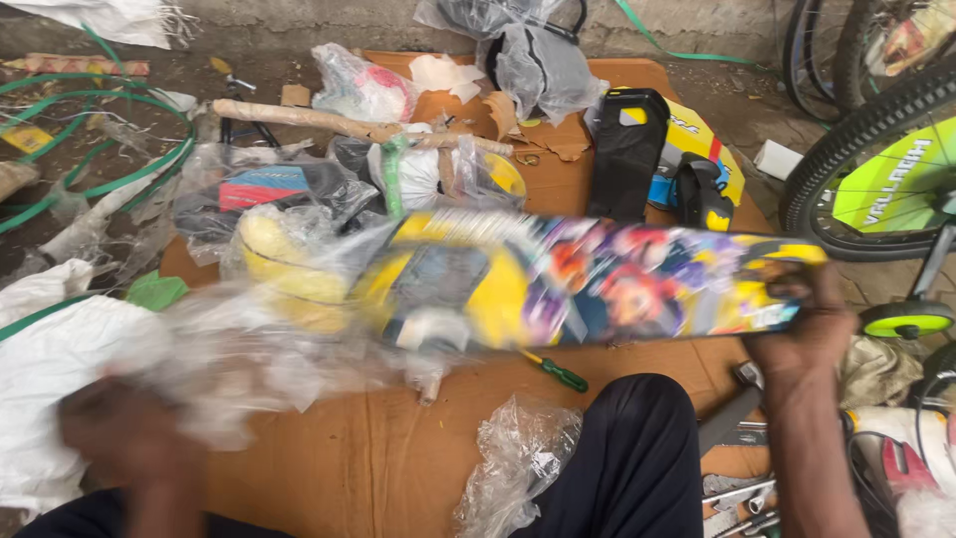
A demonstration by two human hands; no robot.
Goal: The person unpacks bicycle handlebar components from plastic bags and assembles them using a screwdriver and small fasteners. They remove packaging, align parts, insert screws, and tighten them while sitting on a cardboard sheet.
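Observation:
My right hand [805, 324] grips the right end of a long, colourful printed panel [597, 279], yellow and purple, held level above the cardboard. My left hand [119, 428], blurred by motion at the lower left, clutches clear plastic wrapping [269, 349] that trails off the panel's left end. A yellow part [284, 264] shows through more plastic behind the wrapping.
A green-handled screwdriver [558, 372] lies on the brown cardboard sheet [339, 468]. Wrenches [737, 488] sit at the lower right. Bicycle wheels [876, 159] stand at the right. Black and yellow parts [637, 149], plastic bags and green straps [90, 139] litter the back and left.

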